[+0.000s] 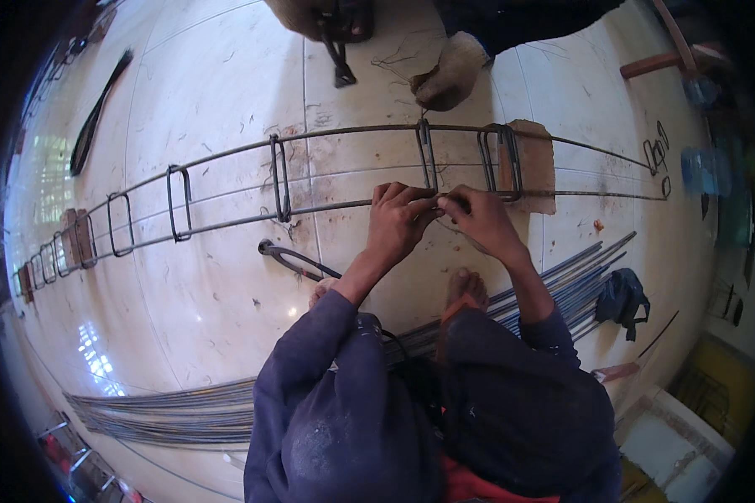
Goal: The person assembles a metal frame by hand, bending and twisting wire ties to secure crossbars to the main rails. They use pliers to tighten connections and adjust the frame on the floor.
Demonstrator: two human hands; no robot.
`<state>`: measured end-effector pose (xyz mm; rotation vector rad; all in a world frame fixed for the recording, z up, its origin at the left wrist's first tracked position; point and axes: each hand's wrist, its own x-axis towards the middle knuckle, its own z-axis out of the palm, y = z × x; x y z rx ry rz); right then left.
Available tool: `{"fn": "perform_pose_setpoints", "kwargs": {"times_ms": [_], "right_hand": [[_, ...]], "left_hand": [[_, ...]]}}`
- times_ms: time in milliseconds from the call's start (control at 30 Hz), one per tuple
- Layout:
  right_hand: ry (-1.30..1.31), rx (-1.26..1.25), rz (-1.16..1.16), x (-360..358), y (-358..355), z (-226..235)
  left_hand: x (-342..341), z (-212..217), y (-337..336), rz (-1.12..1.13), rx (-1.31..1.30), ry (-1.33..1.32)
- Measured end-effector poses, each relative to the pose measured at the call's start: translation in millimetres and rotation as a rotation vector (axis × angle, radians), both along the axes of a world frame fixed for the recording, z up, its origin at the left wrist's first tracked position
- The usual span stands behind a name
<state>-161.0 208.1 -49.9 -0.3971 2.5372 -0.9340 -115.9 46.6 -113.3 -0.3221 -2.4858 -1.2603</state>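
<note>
Just both hands on rebar cage

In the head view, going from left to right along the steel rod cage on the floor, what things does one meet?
Wooden block under the cage → rectangular steel stirrup → left hand → right hand → brown cardboard piece → loose bent stirrups on the tiles.

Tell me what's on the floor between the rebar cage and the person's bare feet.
In the head view, a curved dark hook tool lies on the tiled floor between the rebar cage and the left foot; otherwise that stretch is bare tile.
</note>
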Motion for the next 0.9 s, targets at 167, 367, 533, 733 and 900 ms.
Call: {"fn": "perform_pose_setpoints", "kwargs": {"times_ms": [167,367,533,733,900], "right_hand": [[-0.15,-0.078,-0.097,5,-2,-12],[0.04,0.065,0.04,7,0,-12],[0.189,0.072,0.012,20,-2,-23],[0.381,0.045,-0.044,36,-9,-40],[0.413,0.124,-0.188,53,-28,-47]], "left_hand": [[-5,15,-7,-0.057,0.02,-0.153],[-7,9,-9,-0.062,0.101,-0.158],[-14,14,-11,-0.042,0.062,-0.235],[-35,39,-13,-0.158,-0.096,-0.262],[-34,48,-1,-0.202,-0.315,-0.183]]}}
